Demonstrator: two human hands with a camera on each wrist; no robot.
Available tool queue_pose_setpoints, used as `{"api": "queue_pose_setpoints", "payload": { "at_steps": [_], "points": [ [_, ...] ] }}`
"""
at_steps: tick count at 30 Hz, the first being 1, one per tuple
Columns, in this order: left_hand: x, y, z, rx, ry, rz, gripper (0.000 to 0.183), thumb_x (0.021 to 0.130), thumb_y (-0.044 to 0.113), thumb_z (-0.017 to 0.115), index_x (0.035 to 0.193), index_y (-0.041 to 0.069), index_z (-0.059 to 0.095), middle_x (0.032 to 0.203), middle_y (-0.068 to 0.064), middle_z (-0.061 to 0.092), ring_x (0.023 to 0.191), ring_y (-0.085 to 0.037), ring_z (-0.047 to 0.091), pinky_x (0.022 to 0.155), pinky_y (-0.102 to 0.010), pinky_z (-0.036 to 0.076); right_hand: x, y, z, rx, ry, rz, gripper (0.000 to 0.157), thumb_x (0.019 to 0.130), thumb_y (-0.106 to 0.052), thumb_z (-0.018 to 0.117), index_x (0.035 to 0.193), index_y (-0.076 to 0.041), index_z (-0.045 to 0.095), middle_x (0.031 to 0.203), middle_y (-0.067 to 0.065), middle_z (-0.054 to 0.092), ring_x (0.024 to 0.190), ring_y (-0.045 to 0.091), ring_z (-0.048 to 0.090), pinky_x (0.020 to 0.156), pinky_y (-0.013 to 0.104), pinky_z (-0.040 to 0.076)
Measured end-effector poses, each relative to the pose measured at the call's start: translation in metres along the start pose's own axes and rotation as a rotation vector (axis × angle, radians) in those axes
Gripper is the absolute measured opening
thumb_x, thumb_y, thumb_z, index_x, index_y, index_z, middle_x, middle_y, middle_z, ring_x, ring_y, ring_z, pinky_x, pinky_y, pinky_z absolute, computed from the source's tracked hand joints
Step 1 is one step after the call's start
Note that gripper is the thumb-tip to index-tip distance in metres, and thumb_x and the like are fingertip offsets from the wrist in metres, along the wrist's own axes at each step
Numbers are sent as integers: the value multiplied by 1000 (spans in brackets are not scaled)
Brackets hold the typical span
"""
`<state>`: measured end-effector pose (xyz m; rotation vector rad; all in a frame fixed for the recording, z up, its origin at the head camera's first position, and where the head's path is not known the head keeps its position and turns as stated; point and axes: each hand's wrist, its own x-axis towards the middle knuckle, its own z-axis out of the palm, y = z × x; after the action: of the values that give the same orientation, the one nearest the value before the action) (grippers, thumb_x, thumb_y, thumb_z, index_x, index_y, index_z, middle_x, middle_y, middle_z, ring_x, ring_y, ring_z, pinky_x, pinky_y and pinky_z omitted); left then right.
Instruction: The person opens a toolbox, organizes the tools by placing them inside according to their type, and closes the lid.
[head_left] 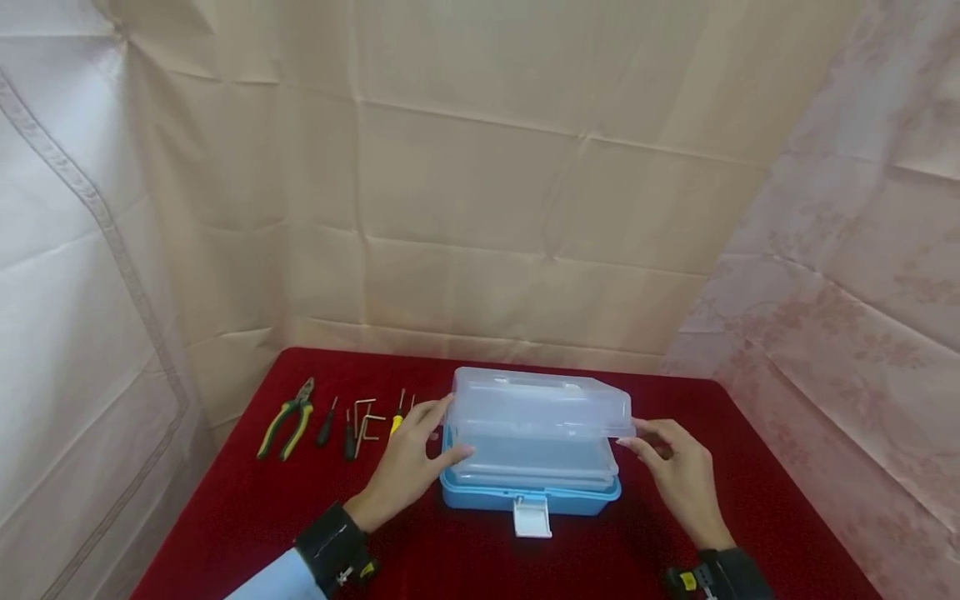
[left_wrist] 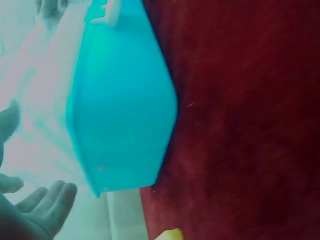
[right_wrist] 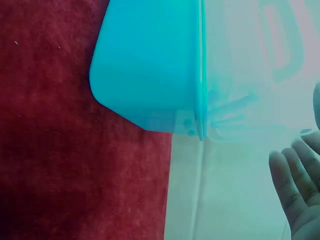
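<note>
A light blue plastic toolbox [head_left: 491,498] stands on the table with its translucent lid [head_left: 540,404] raised and tilted back. Inside lies a translucent tray [head_left: 532,475], and a white latch [head_left: 532,518] hangs down at the front. My left hand [head_left: 408,462] is at the left end of the box, fingertips by the lid's left edge and thumb spread apart over the tray's corner. On the other side my right hand [head_left: 678,467] pinches the lid's lower right corner between thumb and index finger. The left wrist view shows the toolbox's blue wall [left_wrist: 125,100] beside loosely bent fingers.
Left of the box lie pliers [head_left: 288,421] with green and yellow handles, dark-handled screwdrivers [head_left: 327,425], several hex keys [head_left: 365,425] and a yellow-handled screwdriver [head_left: 397,421], partly behind my left hand. A red cloth [head_left: 247,517] covers the table; a beige curtain [head_left: 480,208] hangs behind.
</note>
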<state>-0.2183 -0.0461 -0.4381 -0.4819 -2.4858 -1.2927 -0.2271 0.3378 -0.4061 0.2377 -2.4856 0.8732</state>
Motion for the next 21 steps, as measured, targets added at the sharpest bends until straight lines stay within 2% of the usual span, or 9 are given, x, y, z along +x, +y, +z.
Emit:
{"api": "queue_pose_setpoints", "payload": {
  "at_steps": [5, 10, 16, 21],
  "points": [
    [-10, -5, 1, -53, -95, -54, 87, 81, 51, 71, 151, 9, 40, 129, -11, 50, 98, -20, 59, 79, -26, 52, 7, 1, 1, -1, 6, -14, 32, 86, -35, 72, 113, -17, 70, 113, 2, 69, 92, 18, 66, 72, 16, 49],
    [-16, -8, 1, 1, -193, -29, 81, 81, 43, 74, 146, 4, 46, 139, -12, 41, 114, -22, 50, 91, -32, 48, 16, 1, 0, 6, 10, 6, 34, 88, -38, 70, 114, -16, 70, 106, 3, 71, 90, 20, 69, 74, 15, 48],
    [-21, -8, 0, 39, -207, -22, 78, 81, 41, 75, 144, 4, 49, 141, -11, 43, 118, -24, 48, 93, -35, 46, 28, 1, 4, 67, 36, 61, 36, 86, -43, 70, 111, -18, 70, 103, -2, 71, 90, 12, 67, 77, 15, 46],
    [-23, -7, -1, 57, -198, -39, 77, 80, 46, 75, 143, 7, 51, 139, -10, 48, 117, -24, 50, 95, -39, 45, 36, 5, 6, 163, 29, 151, 39, 86, -48, 68, 113, -21, 70, 106, -5, 70, 99, 7, 63, 84, 26, 49]
  ]
}}
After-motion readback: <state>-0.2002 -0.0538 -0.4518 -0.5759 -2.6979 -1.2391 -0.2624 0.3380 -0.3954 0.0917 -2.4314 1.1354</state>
